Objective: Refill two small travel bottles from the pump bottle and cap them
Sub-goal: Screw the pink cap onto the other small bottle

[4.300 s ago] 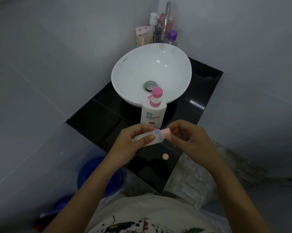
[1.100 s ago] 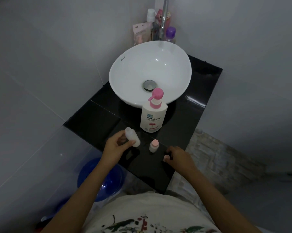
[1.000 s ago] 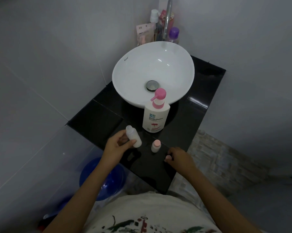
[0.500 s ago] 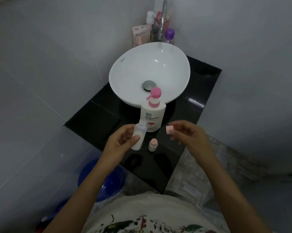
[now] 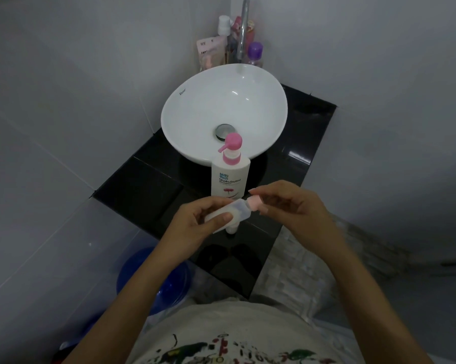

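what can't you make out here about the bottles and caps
Head view, the only one:
- Fill level of the travel bottle: blurred, partly covered by the left hand.
- Whether the pink cap is fully screwed on: the right hand fingers hide the joint.
- Second small bottle: mostly hidden behind the held bottle.
- Pump bottle small print: too small.

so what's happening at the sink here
A person stands at a black counter with a white basin. The left hand holds a small travel bottle tipped on its side, while the right hand has a pink cap at the bottle's neck, seemingly screwing it on. The other small bottle stands on the counter, mostly hidden beneath the held one. The pump bottle stands untouched just behind.
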The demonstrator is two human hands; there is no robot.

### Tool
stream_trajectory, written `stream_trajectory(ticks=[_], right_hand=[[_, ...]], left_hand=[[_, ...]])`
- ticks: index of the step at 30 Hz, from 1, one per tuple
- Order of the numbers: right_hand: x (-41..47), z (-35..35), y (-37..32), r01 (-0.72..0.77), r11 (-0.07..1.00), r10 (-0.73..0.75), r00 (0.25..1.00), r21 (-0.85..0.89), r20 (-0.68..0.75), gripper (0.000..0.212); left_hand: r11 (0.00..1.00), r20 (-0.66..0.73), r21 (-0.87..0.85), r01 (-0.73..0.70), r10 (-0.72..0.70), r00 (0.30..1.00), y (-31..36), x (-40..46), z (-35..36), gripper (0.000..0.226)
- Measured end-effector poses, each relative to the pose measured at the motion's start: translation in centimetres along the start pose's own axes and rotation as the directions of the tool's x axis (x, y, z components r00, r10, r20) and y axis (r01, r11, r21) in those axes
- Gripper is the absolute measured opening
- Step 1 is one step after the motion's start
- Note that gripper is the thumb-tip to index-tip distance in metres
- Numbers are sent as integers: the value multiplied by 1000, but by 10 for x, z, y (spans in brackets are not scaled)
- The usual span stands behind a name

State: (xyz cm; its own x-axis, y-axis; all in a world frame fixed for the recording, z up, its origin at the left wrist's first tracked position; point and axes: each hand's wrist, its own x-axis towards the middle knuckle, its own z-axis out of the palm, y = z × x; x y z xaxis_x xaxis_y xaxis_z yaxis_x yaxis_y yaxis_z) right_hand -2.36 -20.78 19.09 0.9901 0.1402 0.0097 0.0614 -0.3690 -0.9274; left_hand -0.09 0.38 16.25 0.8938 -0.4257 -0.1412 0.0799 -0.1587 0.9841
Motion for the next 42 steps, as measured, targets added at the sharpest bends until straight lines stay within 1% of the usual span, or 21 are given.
stream_trajectory(ticks=[3,7,9,11,13,15,18,20,21,22,24,26,28,29,31,32,33,35,37,40,42], right_hand=[[0,-7,-1,-18,998,20,999,-67,34,25],[0,-2,-6,-98,988,95,995,-121,-24,4],[1,-1,-5,-118,977,109,992,-177,-60,25],[0,-3,-6,-122,984,118,992,-130,-44,31],[-1,-10,-5,-94,993,96,995,-70,24,30],[-3,-14,-1,-69,996,73,995,-58,67,26],[-4,-8,-2,-104,992,103,995,-72,-16,12],[-4,-2,-5,-143,981,132,988,-131,-84,36],[-5,-2,-6,-150,978,138,986,-143,-88,43],[-5,-3,-8,-148,980,139,987,-132,-75,44],[-7,-7,-9,-102,992,101,995,-79,-15,32],[-8,-12,-8,-49,996,51,998,-76,34,21],[-9,-11,-7,-66,995,68,998,-73,18,12],[-8,-9,-7,-96,991,96,995,-93,-14,17],[-8,-6,-7,-142,979,135,989,-147,-59,38],[-9,-5,-8,-144,980,137,989,-140,-59,40],[-10,-6,-8,-129,986,125,991,-108,-46,37],[-12,-10,-8,-75,996,76,997,-44,22,21],[-13,-14,-5,-29,998,32,998,-61,56,23],[-14,-6,-6,-58,994,57,998,-95,-13,10],[-13,1,-7,-109,986,99,992,-126,-84,35]], left_hand=[[1000,0,14,-3,3,1000,3,0,3,32],[1000,11,25,1,-1,1000,5,0,5,33],[1000,14,14,10,-10,1000,6,1,5,33],[1000,12,4,18,-18,1000,8,1,6,32],[1000,8,-2,21,-21,1000,9,2,6,32],[1000,7,-7,22,-22,1000,10,2,7,29],[1000,5,-7,26,-26,1000,11,3,7,27],[1000,6,-10,30,-30,1000,12,3,8,28],[999,5,-10,32,-32,999,13,3,8,27],[999,2,-10,34,-34,999,13,3,9,26],[999,-5,-9,38,-38,999,13,3,9,27],[999,-8,-9,40,-40,999,13,2,9,30],[999,-3,-2,37,-37,999,13,2,10,35],[999,3,-5,35,-35,999,14,1,10,36],[999,7,-19,30,-30,1000,15,0,13,32],[999,6,-29,30,-30,1000,16,0,13,29],[998,4,-46,33,-32,999,17,-1,14,28],[997,-3,-68,37,-37,999,17,-1,13,29],[997,-12,-68,40,-41,999,17,-2,12,33],[998,-15,-54,39,-39,999,16,-3,12,34],[998,-14,-48,37,-38,999,17,-3,12,28]])
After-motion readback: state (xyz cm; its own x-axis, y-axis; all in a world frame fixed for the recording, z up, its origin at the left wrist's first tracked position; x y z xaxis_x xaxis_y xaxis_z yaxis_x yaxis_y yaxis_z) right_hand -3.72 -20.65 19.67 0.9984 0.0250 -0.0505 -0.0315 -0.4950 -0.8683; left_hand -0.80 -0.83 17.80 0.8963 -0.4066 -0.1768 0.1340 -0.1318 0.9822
